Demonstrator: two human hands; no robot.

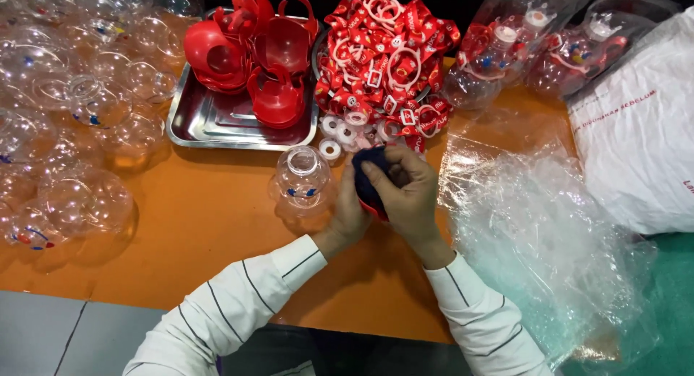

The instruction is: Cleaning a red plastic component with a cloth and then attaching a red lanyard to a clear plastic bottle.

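both hands meet over the middle of the orange bench [210, 224], pressed together around one small dark blue piece [371, 175] with a sliver of red showing at its lower edge. the left hand [349, 211] cups it from the near side, fingers curled under; the right hand [409, 195] wraps over the top with the fingertips bent down onto the blue surface, so both are closed on the same piece. white sleeves with thin dark stripes run back toward the bottom edge.

just to the left of the hands stands a single clear round bottle [301, 177], upright, mouth open, with small blue marks on its belly. it is near the left hand but not touching it. behind it sits a steel tray [217, 123] holding a stack of red cup-shaped holders [249, 54]. to the right of the tray lies a heap of red printed straps with white rings [383, 54], and a few white round caps [340, 134] are scattered at its foot, just beyond the hands.

a big pile of clear round bottles [69, 108] fills the left side of the bench. on the right, crumpled clear plastic film [535, 231] spreads out, with a white bag [636, 144] past it and bagged finished bottles [535, 47] at the top
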